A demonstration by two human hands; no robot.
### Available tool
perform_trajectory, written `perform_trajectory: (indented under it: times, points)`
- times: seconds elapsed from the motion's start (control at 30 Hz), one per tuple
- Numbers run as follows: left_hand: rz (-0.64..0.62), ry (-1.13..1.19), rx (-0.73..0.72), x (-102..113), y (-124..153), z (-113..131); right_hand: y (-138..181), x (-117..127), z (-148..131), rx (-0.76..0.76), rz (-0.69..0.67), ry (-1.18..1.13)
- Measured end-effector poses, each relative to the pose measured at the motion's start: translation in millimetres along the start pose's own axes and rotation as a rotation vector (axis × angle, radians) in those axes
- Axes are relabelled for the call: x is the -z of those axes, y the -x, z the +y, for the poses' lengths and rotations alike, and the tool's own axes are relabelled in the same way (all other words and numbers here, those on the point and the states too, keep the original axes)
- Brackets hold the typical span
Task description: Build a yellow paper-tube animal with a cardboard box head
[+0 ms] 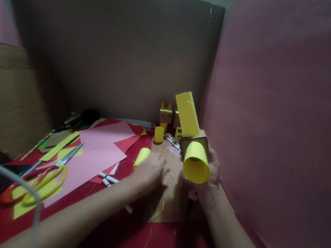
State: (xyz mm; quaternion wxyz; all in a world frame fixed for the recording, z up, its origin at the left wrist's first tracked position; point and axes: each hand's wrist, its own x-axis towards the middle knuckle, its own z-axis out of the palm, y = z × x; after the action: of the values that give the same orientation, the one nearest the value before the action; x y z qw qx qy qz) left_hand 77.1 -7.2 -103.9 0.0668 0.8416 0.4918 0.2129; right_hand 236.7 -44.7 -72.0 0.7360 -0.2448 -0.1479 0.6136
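Observation:
My right hand (211, 177) grips a small brown cardboard block (195, 141) with two yellow paper tubes stuck on it: one tube (195, 167) faces me, the other (187, 113) points up. My left hand (149, 172) reaches over the brown cardboard sheet (172, 196) and sits beside a loose yellow paper tube (142, 156); its fingers are blurred. Another short yellow tube (158, 134) stands upright farther back.
Pink paper sheets (96, 156) and yellow strips lie on the red surface at left, with orange-and-yellow scissors (41, 177). White glue sticks (108, 179) lie near my left wrist. Small brown-and-yellow paper figures (165, 116) stand at the back wall. A pink wall closes the right side.

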Motion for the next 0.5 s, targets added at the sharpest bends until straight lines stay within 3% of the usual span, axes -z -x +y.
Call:
perform_trajectory:
  times: [0.1,0.2,0.3,0.5]
  points:
    - [-0.010,-0.098,0.193,30,-12,-52,-1,2,9,-0.054,0.008,0.003]
    - [-0.087,-0.089,0.362,39,-22,-78,-2,5,15,-0.089,-0.003,0.001]
    - [-0.157,-0.064,0.416,28,-23,-79,-4,11,19,-0.094,-0.038,-0.004]
    - [-0.172,-0.008,0.421,10,-19,-70,-7,15,21,-0.041,-0.065,0.077]
